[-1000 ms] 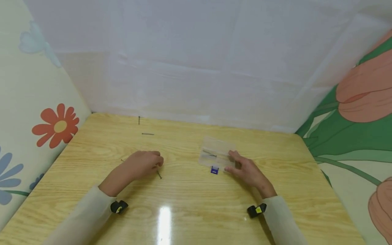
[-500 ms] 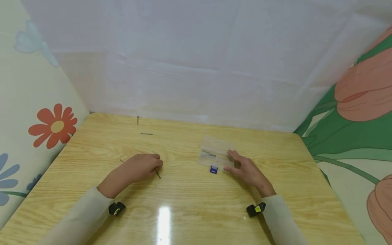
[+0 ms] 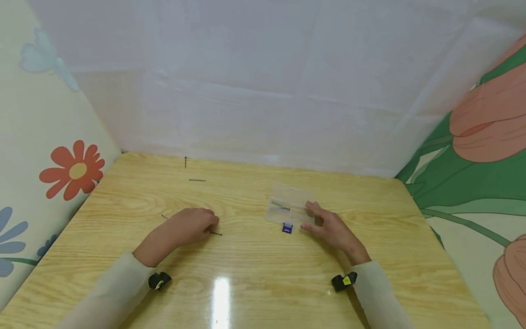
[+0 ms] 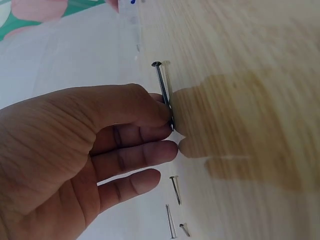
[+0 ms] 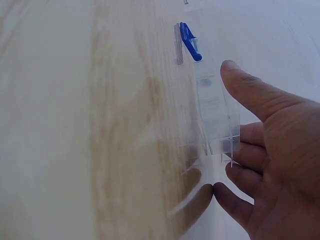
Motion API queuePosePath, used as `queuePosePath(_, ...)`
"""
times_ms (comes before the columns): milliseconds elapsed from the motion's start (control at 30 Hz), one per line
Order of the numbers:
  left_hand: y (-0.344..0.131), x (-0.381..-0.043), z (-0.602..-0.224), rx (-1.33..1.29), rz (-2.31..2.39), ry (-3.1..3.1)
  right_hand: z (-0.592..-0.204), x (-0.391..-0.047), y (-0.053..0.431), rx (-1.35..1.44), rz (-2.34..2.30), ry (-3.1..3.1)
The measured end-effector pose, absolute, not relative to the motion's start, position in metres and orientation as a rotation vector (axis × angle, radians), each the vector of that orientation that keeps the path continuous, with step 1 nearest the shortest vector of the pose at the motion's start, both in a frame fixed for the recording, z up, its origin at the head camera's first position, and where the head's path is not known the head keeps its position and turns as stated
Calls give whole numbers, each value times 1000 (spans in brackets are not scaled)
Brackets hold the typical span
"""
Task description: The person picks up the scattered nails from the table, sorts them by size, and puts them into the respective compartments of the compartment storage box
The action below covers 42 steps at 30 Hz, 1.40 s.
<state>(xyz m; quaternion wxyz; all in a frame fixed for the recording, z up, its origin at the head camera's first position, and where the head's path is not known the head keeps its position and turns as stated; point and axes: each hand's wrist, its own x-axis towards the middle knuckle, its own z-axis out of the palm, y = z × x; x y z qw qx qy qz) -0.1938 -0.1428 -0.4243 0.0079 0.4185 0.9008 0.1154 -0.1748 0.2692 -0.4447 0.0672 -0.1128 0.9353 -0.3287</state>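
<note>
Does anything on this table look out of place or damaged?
Mostly untidy: three loose nails lie at differing angles on the left of the table, outside the clear box, which appears to hold at least one nail. The left hand pinches another nail. I see no obvious damage.

Free room over the worktop [image 3: 255, 283]. A wide lane runs between the left hand [image 3: 185, 230] and the transparent box [image 3: 296, 192], reaching back to the white sheet [image 3: 263, 100], which closes the far side. The pinched nail [image 3: 216, 233] juts into this lane. Beyond the left hand, a far nail [image 3: 185, 162] and a middle nail [image 3: 197, 180] form low obstacles. The blue clasp [image 3: 287, 228] projects from the box's front; the right hand [image 3: 333, 230] obstructs its right side.
</note>
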Motion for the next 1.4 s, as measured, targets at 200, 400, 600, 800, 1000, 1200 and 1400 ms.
queuePosePath(200,-141,-196,-426,1265,368,2795,-445,-175,270,-340,-995,2817)
queuePosePath(400,-141,-196,-428,1258,373,2790,-444,-174,271,-350,-1012,2809)
queuePosePath(600,-140,-196,-429,1232,374,2773,-445,-173,270,-361,-1020,2806)
queuePosePath(800,-139,-196,-425,1226,372,2779,-445,-174,270,-366,-1026,2804)
queuePosePath(1000,-136,-198,-421,1256,386,2789,-445,-174,271,-366,-1003,2817)
queuePosePath(1200,-129,-201,-415,1248,400,2771,-445,-173,270,-363,-1008,2817)
queuePosePath(1400,-117,-202,-412,1278,411,2749,-446,-175,270,-365,-1012,2814)
